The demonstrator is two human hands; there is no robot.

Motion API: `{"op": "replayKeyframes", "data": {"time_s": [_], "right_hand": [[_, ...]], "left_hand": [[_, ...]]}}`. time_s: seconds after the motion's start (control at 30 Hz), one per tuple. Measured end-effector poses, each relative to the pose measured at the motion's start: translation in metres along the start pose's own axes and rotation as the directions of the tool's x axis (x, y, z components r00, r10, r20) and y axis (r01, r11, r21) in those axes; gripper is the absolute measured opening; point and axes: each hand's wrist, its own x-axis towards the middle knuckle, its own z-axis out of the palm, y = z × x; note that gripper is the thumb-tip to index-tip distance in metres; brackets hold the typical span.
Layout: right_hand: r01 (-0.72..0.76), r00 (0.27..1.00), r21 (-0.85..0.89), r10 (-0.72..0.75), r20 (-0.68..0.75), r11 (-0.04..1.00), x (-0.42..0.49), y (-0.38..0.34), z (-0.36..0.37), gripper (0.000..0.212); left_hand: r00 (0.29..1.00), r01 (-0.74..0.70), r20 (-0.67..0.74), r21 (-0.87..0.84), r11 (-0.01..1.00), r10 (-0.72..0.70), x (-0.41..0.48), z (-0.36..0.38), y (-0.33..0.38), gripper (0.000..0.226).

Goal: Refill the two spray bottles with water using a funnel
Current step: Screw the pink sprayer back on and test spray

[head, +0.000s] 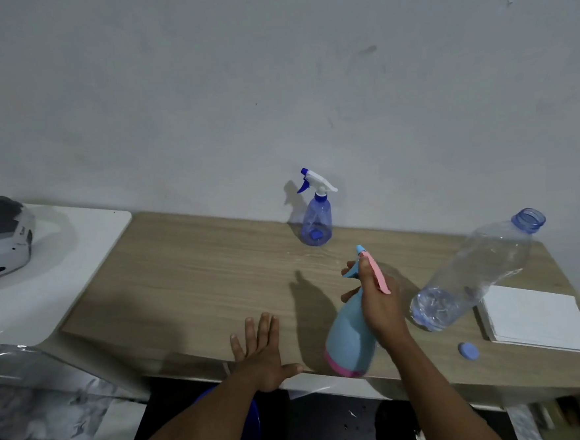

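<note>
Right hand (378,303) grips the pastel sprayer (350,339) by its neck at the table's (183,279) front edge — left hand (262,354) flat, fingers straight — blue sprayer (316,218) at the back edge.

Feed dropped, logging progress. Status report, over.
Left grip open, flat on table. Right grip holds pale-blue spray bottle, tilted. Clear-blue spray bottle upright at rear. Water bottle uncapped; no funnel in view.

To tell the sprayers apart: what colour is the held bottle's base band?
Pink, on the light-blue spray bottle; head view.
</note>
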Motion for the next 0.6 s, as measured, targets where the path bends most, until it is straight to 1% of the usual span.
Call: {"op": "replayKeyframes", "data": {"time_s": [0.07, 0.13, 0.23, 0.37, 0.6], "right_hand": [[-0.064, 0.996, -0.087, 0.069, 0.056, 0.994, 0.005, 0.006, -0.010, 0.056], [-0.085, 0.988, -0.205, 0.109, 0.110, 0.975, 0.006, 0.014, -0.020, 0.062], [-0.137, 0.969, -0.281, 0.188, 0.160, 0.950, -0.003, 0.019, -0.030, 0.067], [-0.206, 0.952, -0.306, 0.263, 0.159, 0.929, -0.016, 0.021, -0.039, 0.059], [-0.254, 0.944, -0.279, 0.300, 0.137, 0.926, -0.022, 0.030, -0.039, 0.059]], "left_hand": [[1.000, -0.003, 0.004, -0.004, 1.000, 0.003, -0.002, -0.002, 0.001, 0.118], [1.000, -0.005, 0.009, -0.007, 1.000, 0.005, -0.003, -0.003, 0.001, 0.118], [1.000, -0.003, 0.012, -0.007, 1.000, 0.003, -0.004, -0.003, 0.001, 0.118], [1.000, -0.003, 0.015, -0.015, 1.000, 0.003, -0.005, -0.004, 0.003, 0.117], [1.000, -0.004, 0.016, -0.022, 1.000, 0.004, -0.004, -0.003, 0.003, 0.118]]}}
